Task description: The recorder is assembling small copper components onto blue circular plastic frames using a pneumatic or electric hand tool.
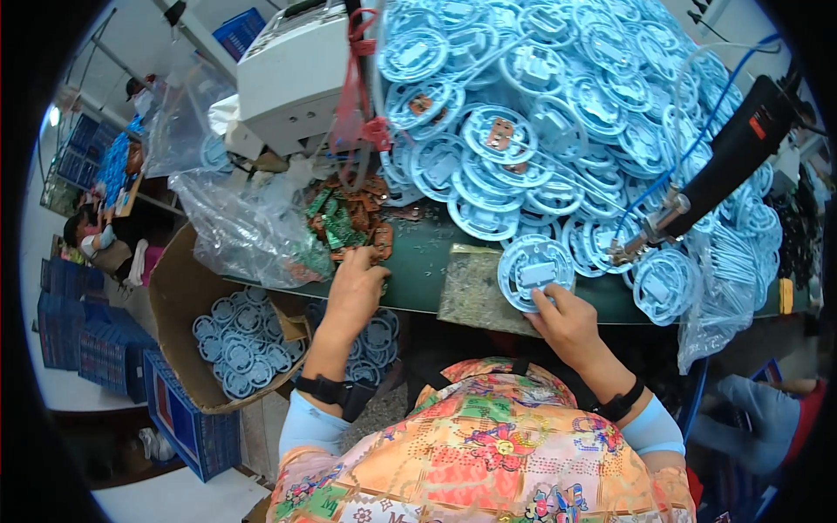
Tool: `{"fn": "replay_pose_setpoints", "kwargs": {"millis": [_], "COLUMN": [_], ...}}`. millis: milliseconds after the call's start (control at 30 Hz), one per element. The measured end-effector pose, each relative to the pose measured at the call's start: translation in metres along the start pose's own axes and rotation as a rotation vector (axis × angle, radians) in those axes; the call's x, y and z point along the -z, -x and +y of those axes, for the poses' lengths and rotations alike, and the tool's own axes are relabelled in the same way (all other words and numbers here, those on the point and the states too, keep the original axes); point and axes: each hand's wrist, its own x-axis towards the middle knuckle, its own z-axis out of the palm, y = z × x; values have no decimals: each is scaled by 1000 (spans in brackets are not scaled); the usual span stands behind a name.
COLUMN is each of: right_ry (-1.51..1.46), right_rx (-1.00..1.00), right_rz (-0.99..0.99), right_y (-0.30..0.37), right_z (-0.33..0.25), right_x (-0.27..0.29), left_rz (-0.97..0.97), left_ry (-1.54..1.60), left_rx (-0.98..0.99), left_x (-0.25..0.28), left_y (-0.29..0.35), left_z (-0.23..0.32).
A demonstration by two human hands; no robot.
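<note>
Hands (568, 326): right, blue disc (537, 274); left, circuit boards (342, 220)

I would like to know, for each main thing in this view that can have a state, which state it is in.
Left hand: at the circuit boards, grip unclear
Right hand: closed on a blue disc
Blue disc: held, partly hiding the speckled block
Circuit boards: loosely heaped
Speckled block: lying flat
Large disc heap: loosely piled
Cardboard box: open, smaller discs inside
Clear plastic bag: crumpled
Black tool: slanting, tip downward
</note>
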Motion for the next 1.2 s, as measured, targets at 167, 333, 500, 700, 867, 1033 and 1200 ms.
{"fn": "replay_pose_setpoints", "kwargs": {"millis": [167,333,500,700,867,1033,1200], "right_ry": [39,43,-52,-78,-318,-106,-29], "right_rx": [-46,-63,-171,69,201,108,80], "right_rz": [49,84,168,363,116,38,54], "right_y": [-4,-7,-14,-19,-4,16,17], "right_z": [4,9,8,8,-9,7,18], "right_x": [-2,-4,8,41,39,27,17], "left_rz": [-22,212,281,250,341,391,115], "left_ry": [-58,-172,-50,66,-10,514,1306], "left_rx": [-132,-135,20,13,-32,220,565], "left_x": [8,1,-17,-11,-21,-16,-40], "left_y": [6,15,34,40,33,15,-11], "left_z": [-2,-6,-11,0,-4,34,81]}}
